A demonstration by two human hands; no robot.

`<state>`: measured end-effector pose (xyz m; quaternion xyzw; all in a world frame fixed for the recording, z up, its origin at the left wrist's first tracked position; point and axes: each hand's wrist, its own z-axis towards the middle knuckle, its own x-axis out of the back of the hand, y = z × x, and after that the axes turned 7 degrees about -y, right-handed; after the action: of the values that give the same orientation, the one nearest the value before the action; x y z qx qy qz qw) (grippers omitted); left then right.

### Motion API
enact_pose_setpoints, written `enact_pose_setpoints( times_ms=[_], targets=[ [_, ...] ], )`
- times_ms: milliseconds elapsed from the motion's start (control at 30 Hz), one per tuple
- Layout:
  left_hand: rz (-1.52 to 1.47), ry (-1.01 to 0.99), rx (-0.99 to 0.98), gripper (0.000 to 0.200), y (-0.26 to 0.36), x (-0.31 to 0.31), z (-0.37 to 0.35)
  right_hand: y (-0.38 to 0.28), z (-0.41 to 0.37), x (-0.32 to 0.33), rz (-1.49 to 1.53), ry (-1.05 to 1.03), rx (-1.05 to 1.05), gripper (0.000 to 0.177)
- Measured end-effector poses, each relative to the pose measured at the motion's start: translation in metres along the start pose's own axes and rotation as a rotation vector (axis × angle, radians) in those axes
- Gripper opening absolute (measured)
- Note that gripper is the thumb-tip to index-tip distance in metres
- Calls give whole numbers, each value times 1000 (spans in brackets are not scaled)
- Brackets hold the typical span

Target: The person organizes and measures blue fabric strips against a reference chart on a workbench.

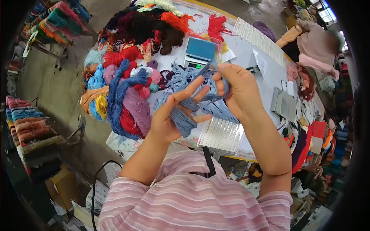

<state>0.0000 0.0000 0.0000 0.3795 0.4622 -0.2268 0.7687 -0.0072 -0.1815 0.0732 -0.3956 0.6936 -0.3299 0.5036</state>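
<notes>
A grey-blue yarn skein (182, 121) hangs over my left hand (169, 115), between the thumb and the fingers, which are partly spread. My right hand (241, 86) pinches a stretch of the same yarn higher up, thumb against fingertips, and the strand slants between both hands. More loose grey-blue yarn (184, 77) lies behind them on the white table (246, 50). Just beyond is a digital scale (200, 49) with a blue-green pan and a lit green display. Below my hands lies a white sheet (220, 134) with rows of small marks.
Many coloured yarn skeins (131, 88) are heaped on the table's left side. A grey device (284, 102) and papers sit at the right. Another person (320, 44) is at the far right. Yarn racks (29, 127) stand on the left floor.
</notes>
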Motion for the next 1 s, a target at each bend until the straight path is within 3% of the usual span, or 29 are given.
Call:
enact_pose_setpoints(
  times_ms=[100,200,267,333,467,600,633,767,833,867,933,1000],
  targets=[
    [170,-96,-234,54,-4,-3,21,-8,-3,-23,-237,1,-104,15],
    [67,-115,-360,60,-9,-2,30,4,-12,-29,-391,-63,-119,12],
    [209,-47,-304,61,1,-4,33,3,-18,-27,-437,-82,-114,12],
    [293,-159,-90,57,12,8,31,1,-19,-18,-452,-81,-143,13],
    [170,-44,93,55,16,4,31,-8,-11,3,-278,-79,-217,13],
    [221,-95,-85,56,1,11,49,-9,-8,1,-183,-105,-246,15],
    [106,-98,-77,57,-2,7,52,-8,-10,0,-186,-104,-246,15],
    [25,26,-291,55,-8,8,65,14,-16,18,-481,-35,-113,16],
    [32,52,-289,53,-4,12,65,19,-15,23,-1264,142,573,23],
    [34,56,-288,53,-4,14,65,21,-22,20,-1050,132,440,27],
    [135,43,-219,52,-6,17,65,26,-22,14,-1152,4,542,26],
    [133,67,-187,52,-7,13,67,27,-16,7,-1181,11,583,22]
  ],
)
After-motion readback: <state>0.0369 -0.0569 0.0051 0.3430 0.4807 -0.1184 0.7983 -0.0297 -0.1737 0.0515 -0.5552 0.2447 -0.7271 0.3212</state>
